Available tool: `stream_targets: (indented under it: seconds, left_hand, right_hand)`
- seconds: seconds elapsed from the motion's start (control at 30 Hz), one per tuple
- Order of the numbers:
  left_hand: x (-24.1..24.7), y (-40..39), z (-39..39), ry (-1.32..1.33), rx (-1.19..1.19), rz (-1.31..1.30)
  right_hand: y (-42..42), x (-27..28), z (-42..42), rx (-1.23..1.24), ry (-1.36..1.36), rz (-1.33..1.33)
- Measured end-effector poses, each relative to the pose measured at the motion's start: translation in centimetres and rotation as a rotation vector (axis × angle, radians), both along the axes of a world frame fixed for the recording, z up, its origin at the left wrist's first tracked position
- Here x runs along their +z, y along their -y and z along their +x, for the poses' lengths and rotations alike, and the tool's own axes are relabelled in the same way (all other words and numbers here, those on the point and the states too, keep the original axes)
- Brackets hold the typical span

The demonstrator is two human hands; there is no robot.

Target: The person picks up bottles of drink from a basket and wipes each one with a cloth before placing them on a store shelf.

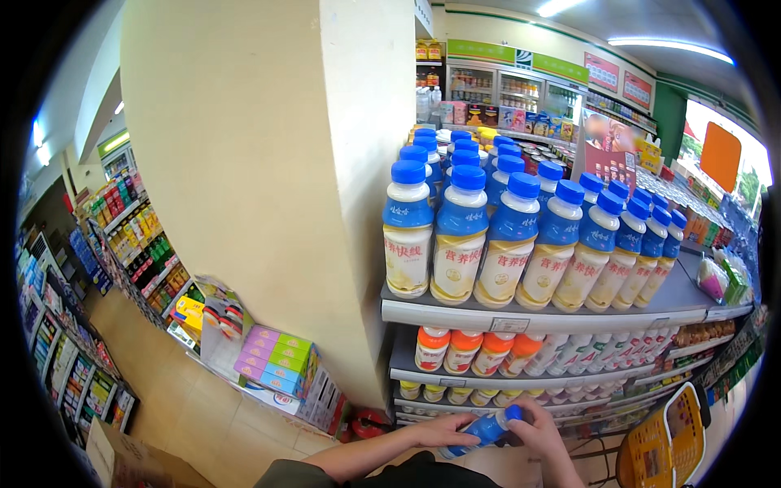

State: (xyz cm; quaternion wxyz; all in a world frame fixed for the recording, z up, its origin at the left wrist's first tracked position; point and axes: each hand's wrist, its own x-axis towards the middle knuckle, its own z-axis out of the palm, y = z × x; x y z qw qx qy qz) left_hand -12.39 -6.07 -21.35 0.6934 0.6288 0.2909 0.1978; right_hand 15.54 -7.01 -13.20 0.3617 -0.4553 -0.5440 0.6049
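My left hand (448,432) is closed around the body of a plastic drink bottle (488,429) with a blue cap and blue label, held tilted low before me. At the cap end, the fingers of my right hand (532,427) grip the same bottle. Just beyond both hands stands a store shelf; its top board (464,310) carries rows of upright white bottles (459,244) with blue caps and blue-and-white labels. On the board below are bottles with orange caps (465,352) and white bottles beside them.
A yellow plastic basket (656,448) is at the lower right. A broad cream pillar (244,152) rises left of the shelf. Stacked purple, green and blue boxes (274,360) stand at its foot. An open cardboard box (131,457) lies at the lower left.
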Motion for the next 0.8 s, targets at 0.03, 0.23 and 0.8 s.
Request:
stream_targets:
  seconds: [0.03, 0.23, 0.8]
  left_hand:
    - [0.2, 0.0, 0.5, -0.016, 0.005, -0.006]
    - [-0.7, 0.3, 4.0, -0.047, 0.118, -0.011]
    - [-2.1, 1.5, 9.2, -0.268, 0.385, 0.018]
  right_hand:
    - [-0.2, -0.7, 0.6, 0.004, 0.007, 0.022]
    - [-2.8, -2.7, 4.0, 0.09, 0.051, 0.103]
    - [-5.9, -3.2, 6.7, 0.207, 0.068, -0.064]
